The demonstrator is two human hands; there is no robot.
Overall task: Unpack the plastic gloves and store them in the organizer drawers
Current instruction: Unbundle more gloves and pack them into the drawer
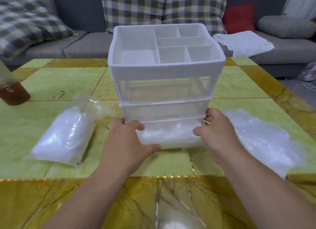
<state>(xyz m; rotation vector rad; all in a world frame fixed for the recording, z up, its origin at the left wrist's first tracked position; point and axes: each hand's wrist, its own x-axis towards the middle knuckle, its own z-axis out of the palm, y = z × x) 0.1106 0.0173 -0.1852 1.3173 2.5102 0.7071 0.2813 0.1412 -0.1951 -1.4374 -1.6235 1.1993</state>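
A white organizer [164, 69] with a divided top tray and clear drawers stands mid-table. Its bottom drawer [171, 136] is pulled partly out and holds a mass of plastic gloves. My left hand [130, 139] grips the drawer's left front corner, thumb on the front edge. My right hand [220, 134] holds the drawer's right side, fingers against the organizer's frame. A sealed-looking bag of gloves [66, 136] lies to the left, its clear top end open and crumpled. A loose pile of gloves [261, 139] lies to the right.
A bottle of brown drink [12, 90] stands at the table's left edge. Behind the green and gold table [164, 167] is a grey sofa [82, 44] with checked cushions and a white cloth [242, 42].
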